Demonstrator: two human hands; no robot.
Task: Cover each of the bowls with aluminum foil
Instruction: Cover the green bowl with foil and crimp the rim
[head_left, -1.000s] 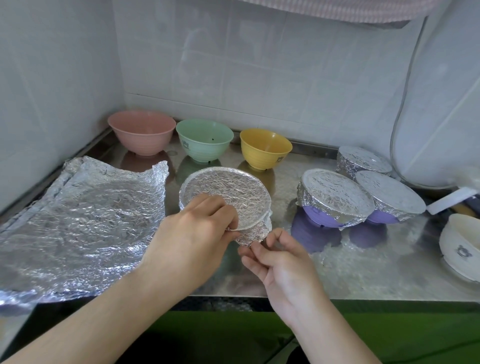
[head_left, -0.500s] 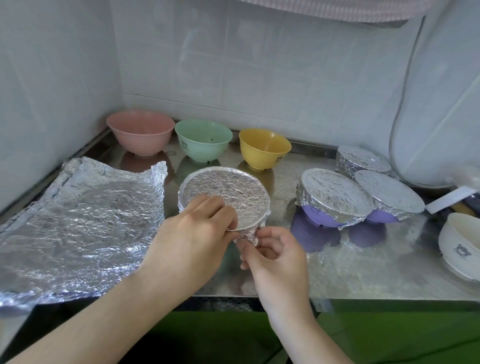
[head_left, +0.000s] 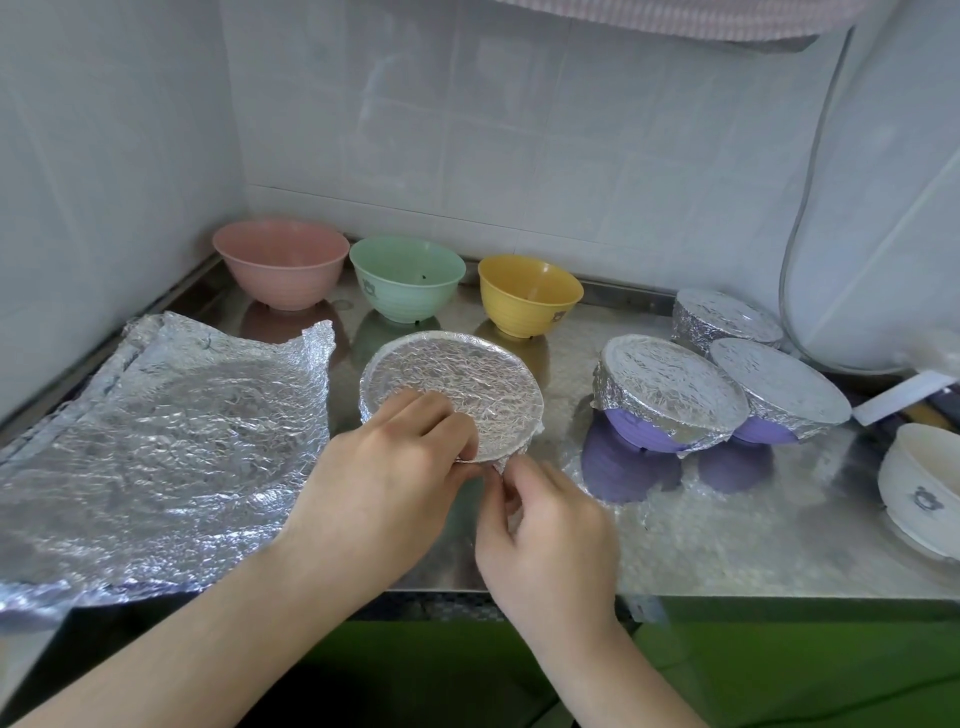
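A foil-covered bowl (head_left: 452, 384) stands at the middle of the steel counter (head_left: 727, 530). My left hand (head_left: 384, 478) lies over its near rim, thumb and fingers pinching the foil edge. Just below the rim, my right hand (head_left: 545, 530) pinches the hanging foil flap with curled fingers. Along the back wall stand three uncovered bowls: pink (head_left: 280, 270), green (head_left: 408, 278) and yellow (head_left: 527, 293). Three foil-covered bowls sit on the right: a purple one (head_left: 670, 389), a second purple one (head_left: 774, 395) and one behind them (head_left: 722, 317).
A large crumpled foil sheet (head_left: 156, 441) is spread over the counter's left part, reaching the front edge. A white uncovered bowl (head_left: 924, 483) sits at the far right edge. Tiled walls close off the back and the left side.
My right hand turned from palm-up to curled and moved up under the rim, folding the loose foil flap against the bowl's side. My left hand stayed on the rim.
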